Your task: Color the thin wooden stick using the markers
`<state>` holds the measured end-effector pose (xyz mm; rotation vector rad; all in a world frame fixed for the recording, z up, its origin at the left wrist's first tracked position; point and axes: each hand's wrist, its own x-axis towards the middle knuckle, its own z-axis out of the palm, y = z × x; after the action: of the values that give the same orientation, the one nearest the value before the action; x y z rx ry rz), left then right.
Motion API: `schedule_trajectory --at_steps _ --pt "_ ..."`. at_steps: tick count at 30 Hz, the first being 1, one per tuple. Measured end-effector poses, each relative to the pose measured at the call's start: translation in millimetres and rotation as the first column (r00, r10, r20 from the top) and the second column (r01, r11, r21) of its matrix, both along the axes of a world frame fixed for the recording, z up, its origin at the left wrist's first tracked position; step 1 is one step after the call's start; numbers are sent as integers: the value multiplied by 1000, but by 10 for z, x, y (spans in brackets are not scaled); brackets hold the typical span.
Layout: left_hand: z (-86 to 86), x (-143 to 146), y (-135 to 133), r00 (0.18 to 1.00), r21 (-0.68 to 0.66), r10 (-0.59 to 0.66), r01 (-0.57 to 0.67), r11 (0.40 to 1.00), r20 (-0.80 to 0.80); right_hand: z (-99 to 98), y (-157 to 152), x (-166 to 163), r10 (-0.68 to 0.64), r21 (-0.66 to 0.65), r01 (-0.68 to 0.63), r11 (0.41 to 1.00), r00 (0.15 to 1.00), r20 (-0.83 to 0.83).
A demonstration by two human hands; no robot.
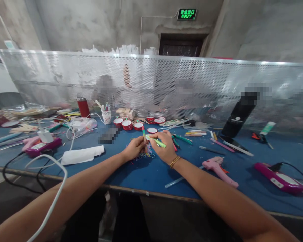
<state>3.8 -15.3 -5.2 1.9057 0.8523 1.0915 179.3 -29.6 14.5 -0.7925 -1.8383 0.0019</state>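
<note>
Above the blue table, my left hand (135, 149) pinches a thin wooden stick (144, 133) upright; its upper part is coloured green and red. My right hand (166, 148) is closed around a light green marker (159, 143), whose tip end points at the stick. Whether the two touch is too small to tell. Under my hands lies a tangle of thin coloured loops (148, 154), partly hidden by my fingers. Green-handled pliers (183, 138) rest just beyond my right hand.
Small red-rimmed drums (127, 125) and a cup of pens (106, 116) stand at the back. A pink glue gun (221, 171) lies right, near a purple power strip (280, 178). White paper (82, 155) lies left. A perforated metal screen (151, 84) borders the far edge.
</note>
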Motion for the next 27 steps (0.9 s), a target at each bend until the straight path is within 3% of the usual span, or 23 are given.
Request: schedule_trajectory --at_steps 11,27 --pt "112 5 -85 995 34 54 -51 998 -81 -47 21 -6 3 38 -4 999 1000 7" --pt "57 17 -40 997 40 16 -13 999 -79 -27 32 42 -26 51 24 998 998 51"
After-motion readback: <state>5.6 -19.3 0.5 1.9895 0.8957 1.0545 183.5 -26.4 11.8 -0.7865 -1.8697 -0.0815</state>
